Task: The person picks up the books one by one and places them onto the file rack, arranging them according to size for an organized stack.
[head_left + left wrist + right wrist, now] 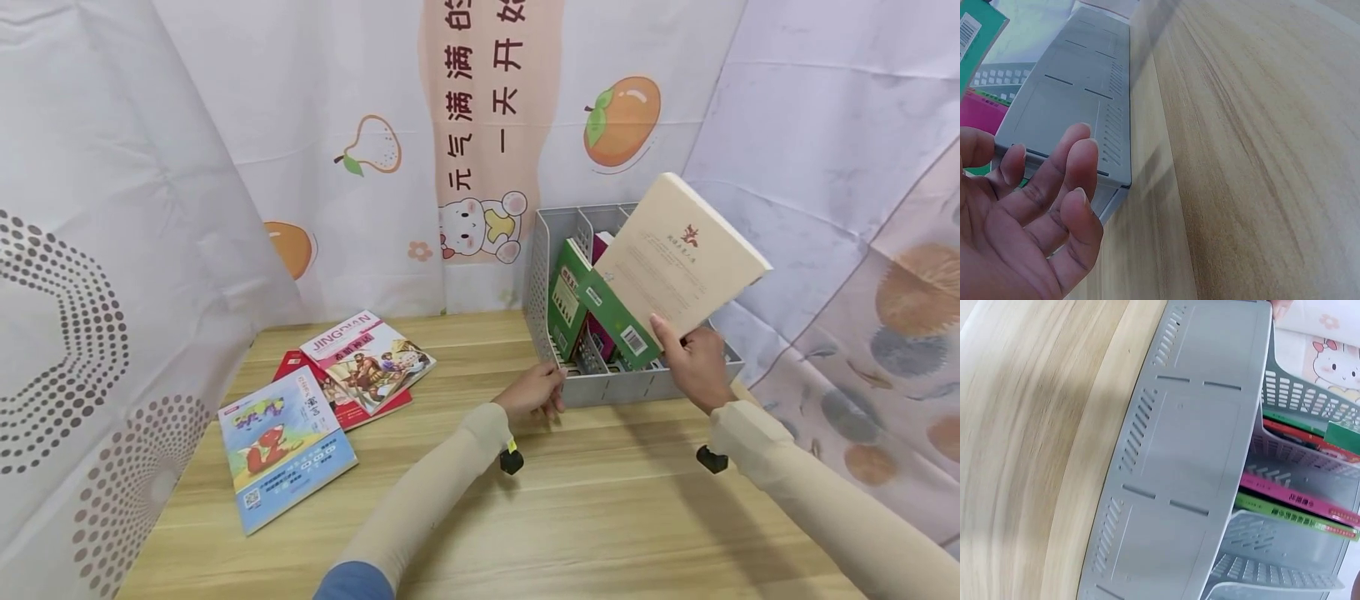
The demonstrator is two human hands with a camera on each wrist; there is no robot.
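Note:
A grey desktop file organizer (pixel 645 385) with several compartments stands at the back right. My right hand (pixel 697 362) grips a thick book (pixel 675 250) by its lower edge, thumb across its cream and green cover. The book is tilted over the organizer's front and hides much of the middle compartments. At the organizer's front left corner is my left hand (pixel 534 390). In the left wrist view its thumb and index finger (pixel 1013 164) pinch the rim, the other fingers loosely bent. A green book (pixel 567 300) leans in the left compartment.
On the wooden table (pixel 465 483) at left lie a blue picture book (pixel 288 450) and a white-and-pink book (pixel 367 358) atop a red one (pixel 390 406). Pink (pixel 1300 499) and green (pixel 1297 515) spines show inside the organizer. Printed curtains (pixel 360 67) hang behind.

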